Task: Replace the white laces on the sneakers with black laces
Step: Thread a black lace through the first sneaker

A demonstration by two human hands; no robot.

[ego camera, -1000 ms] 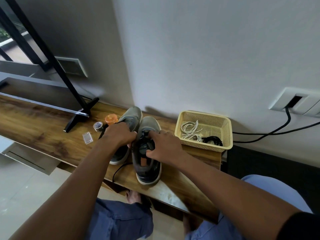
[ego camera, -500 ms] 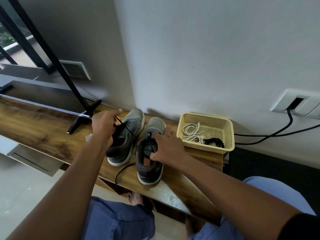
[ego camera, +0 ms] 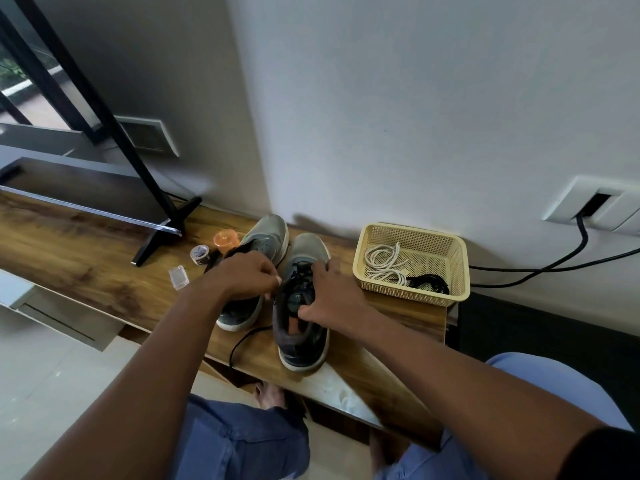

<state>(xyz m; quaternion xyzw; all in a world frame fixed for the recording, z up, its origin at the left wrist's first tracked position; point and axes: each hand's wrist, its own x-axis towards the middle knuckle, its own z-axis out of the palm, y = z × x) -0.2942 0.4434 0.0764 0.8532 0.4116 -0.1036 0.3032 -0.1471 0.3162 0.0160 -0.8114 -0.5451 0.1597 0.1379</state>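
While the cream basket (ego camera: 450,268) holds the white laces (ego camera: 382,263) and a black lace bundle (ego camera: 431,282), the left hand (ego camera: 247,277) pinches the black lace (ego camera: 296,271) on the right sneaker (ego camera: 301,317); the right hand (ego camera: 332,296) grips its tongue. The left sneaker (ego camera: 266,240) sits beside it on the wooden shelf (ego camera: 69,251).

sneakers (ego camera: 301,306): 2 | basket (ego camera: 412,289): 1 | tape roll (ego camera: 199,253): 1 | orange cup (ego camera: 225,239): 1 | hands (ego camera: 249,277): 2

left hand (ego camera: 247,277) pinching thin black lace (ego camera: 298,271) | right hand (ego camera: 332,296) gripping grey fabric sneaker (ego camera: 301,327) | cream plastic basket (ego camera: 450,271) sitting beside
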